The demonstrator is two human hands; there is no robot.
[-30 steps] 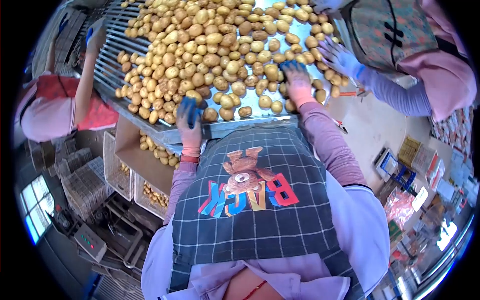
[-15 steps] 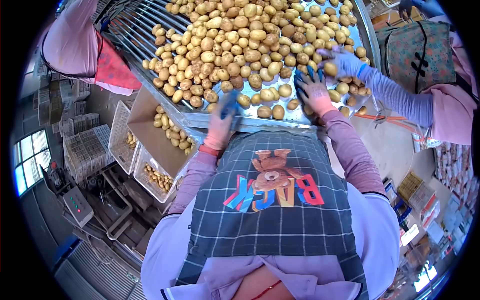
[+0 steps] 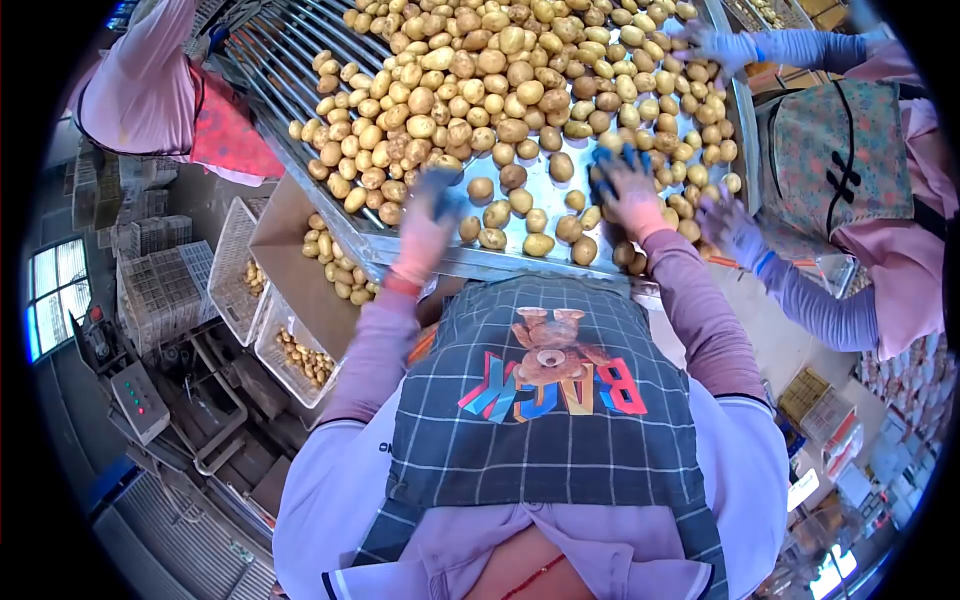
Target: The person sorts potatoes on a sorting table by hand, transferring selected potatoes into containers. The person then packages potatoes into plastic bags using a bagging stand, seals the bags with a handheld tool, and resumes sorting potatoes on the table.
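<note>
A large heap of potatoes (image 3: 511,130) covers the metal sorting table (image 3: 500,263) in front of me. My left hand (image 3: 428,222), in a blue-tipped glove, is at the table's near left edge beside the heap. Motion smears its fingers, so I cannot make out whether it holds a potato. My right hand (image 3: 632,192), gloved alike, reaches over potatoes at the near right, palm down with fingers spread. Between my hands, several loose potatoes (image 3: 538,245) lie on the bare metal.
On the right, a co-worker's gloved hands (image 3: 735,232) are at the table's side. Another person's pink sleeve (image 3: 140,85) shows on the left. Below the left edge stand a cardboard-lined bin (image 3: 300,250) and a white crate (image 3: 268,345), both with potatoes. Metal rollers (image 3: 290,60) form the far left section.
My left hand has moved slightly left, still blurred. My right hand stays nearly in place. Potatoes between them have shifted. The co-worker's near hand has drawn back to the table's edge.
</note>
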